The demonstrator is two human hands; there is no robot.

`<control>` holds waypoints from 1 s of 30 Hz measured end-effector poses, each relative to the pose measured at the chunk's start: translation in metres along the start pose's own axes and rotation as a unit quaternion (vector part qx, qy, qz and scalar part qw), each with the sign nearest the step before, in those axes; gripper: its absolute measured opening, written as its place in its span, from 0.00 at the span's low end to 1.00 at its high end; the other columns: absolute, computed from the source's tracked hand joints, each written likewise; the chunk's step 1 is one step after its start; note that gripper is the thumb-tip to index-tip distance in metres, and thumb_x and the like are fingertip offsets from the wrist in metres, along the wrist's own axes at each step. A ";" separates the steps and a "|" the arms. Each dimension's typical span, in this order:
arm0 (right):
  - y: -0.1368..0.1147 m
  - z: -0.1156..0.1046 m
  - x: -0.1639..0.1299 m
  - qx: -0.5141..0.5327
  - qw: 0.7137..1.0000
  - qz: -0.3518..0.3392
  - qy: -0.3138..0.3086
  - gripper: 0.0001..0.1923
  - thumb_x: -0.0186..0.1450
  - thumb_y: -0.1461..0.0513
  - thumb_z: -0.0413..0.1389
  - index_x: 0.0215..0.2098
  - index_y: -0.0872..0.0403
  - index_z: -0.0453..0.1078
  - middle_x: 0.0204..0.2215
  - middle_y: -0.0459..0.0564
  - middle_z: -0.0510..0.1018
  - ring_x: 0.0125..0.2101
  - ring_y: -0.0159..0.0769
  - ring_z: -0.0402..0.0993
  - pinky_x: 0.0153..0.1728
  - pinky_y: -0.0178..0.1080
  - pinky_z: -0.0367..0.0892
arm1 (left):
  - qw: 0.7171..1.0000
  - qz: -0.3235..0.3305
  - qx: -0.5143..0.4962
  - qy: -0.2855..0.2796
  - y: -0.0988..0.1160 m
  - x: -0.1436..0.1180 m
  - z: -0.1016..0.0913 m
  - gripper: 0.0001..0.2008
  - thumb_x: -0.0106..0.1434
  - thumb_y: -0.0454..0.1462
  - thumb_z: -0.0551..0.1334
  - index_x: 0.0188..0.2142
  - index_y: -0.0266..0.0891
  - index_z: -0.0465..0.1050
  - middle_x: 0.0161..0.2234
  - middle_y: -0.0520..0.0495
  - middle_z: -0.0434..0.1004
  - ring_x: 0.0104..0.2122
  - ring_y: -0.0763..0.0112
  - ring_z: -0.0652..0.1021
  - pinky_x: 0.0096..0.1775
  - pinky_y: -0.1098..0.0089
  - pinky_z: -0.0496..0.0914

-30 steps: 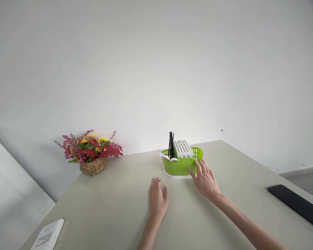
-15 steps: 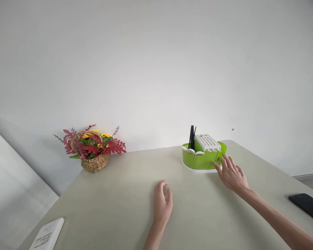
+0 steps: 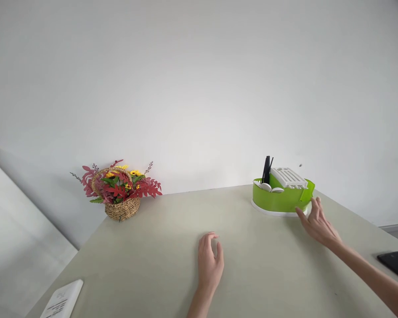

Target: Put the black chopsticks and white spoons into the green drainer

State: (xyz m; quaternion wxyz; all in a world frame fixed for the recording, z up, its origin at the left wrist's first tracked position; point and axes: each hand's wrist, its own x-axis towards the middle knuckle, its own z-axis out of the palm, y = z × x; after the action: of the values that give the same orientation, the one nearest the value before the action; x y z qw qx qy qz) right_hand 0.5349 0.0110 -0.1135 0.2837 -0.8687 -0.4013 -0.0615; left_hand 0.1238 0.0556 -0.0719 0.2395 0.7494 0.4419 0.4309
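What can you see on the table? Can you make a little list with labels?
left hand: left hand rests on the table, fingers curled, holding nothing
right hand: right hand touches the side of the green rack, fingers open
in the rack: black sticks, white spoons, white slatted tray
far left: wicker flower basket
near left edge: white booklet
right edge: black phone

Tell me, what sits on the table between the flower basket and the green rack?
Nothing: the head view shows bare table between the flower basket and green rack.
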 end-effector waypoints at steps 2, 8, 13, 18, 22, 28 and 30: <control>-0.003 0.009 -0.017 0.004 1.000 0.009 -0.027 0.47 0.71 0.40 0.31 0.75 0.64 0.30 0.74 0.68 0.45 0.69 0.56 0.55 0.64 0.55 0.59 | 1.000 0.003 0.001 -0.003 0.000 0.000 0.000 0.09 0.71 0.39 0.54 0.47 0.45 0.71 0.48 0.42 0.78 0.52 0.57 0.77 0.53 0.53 0.73; -0.010 0.026 -0.056 -0.074 0.992 -0.056 -0.084 0.44 0.71 0.41 0.30 0.72 0.61 0.54 0.73 0.59 0.54 0.73 0.48 0.44 0.71 0.52 0.40 | 1.000 0.026 0.010 0.002 -0.001 0.001 0.002 0.08 0.70 0.39 0.55 0.46 0.45 0.71 0.47 0.42 0.78 0.52 0.57 0.78 0.53 0.52 0.73; -0.014 0.024 -0.066 -0.098 0.988 -0.071 -0.091 0.41 0.72 0.44 0.31 0.72 0.60 0.54 0.73 0.56 0.53 0.73 0.46 0.43 0.71 0.51 0.40 | 0.999 0.046 0.016 -0.010 -0.001 0.001 0.001 0.08 0.69 0.38 0.55 0.44 0.44 0.71 0.46 0.42 0.78 0.51 0.57 0.78 0.53 0.52 0.73; -0.017 0.021 -0.074 -0.108 0.987 -0.078 -0.091 0.40 0.72 0.46 0.31 0.72 0.59 0.54 0.73 0.56 0.54 0.73 0.46 0.43 0.71 0.51 0.40 | 0.998 0.056 0.017 -0.026 0.004 -0.005 -0.002 0.09 0.69 0.38 0.54 0.44 0.44 0.71 0.45 0.41 0.79 0.50 0.57 0.78 0.53 0.52 0.73; -0.019 0.018 -0.082 -0.105 0.986 -0.087 -0.093 0.39 0.72 0.46 0.31 0.73 0.58 0.53 0.73 0.55 0.54 0.73 0.45 0.43 0.71 0.51 0.40 | 0.998 0.054 0.014 -0.026 0.007 -0.009 -0.005 0.09 0.68 0.38 0.54 0.43 0.44 0.72 0.44 0.42 0.80 0.48 0.57 0.79 0.52 0.52 0.74; -0.021 0.013 -0.092 -0.097 0.986 -0.089 -0.099 0.39 0.72 0.46 0.31 0.73 0.58 0.53 0.73 0.54 0.53 0.73 0.45 0.43 0.71 0.52 0.41 | 0.998 0.050 0.008 -0.033 0.010 -0.015 -0.010 0.10 0.69 0.40 0.54 0.42 0.43 0.73 0.43 0.42 0.81 0.47 0.58 0.80 0.52 0.52 0.74; -0.022 0.012 -0.095 -0.094 0.986 -0.090 -0.101 0.39 0.72 0.46 0.31 0.73 0.58 0.53 0.73 0.53 0.53 0.73 0.45 0.42 0.71 0.52 0.41 | 0.998 0.043 0.008 -0.039 0.010 -0.018 -0.012 0.10 0.70 0.40 0.54 0.42 0.43 0.74 0.43 0.42 0.81 0.47 0.58 0.80 0.52 0.53 0.74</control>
State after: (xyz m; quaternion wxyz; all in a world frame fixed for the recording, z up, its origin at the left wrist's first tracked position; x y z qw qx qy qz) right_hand 0.4538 -0.0337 -0.1454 0.1525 -0.8536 -0.4969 -0.0358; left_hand 0.1137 0.0351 -0.0661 0.2321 0.7859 0.4029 0.4075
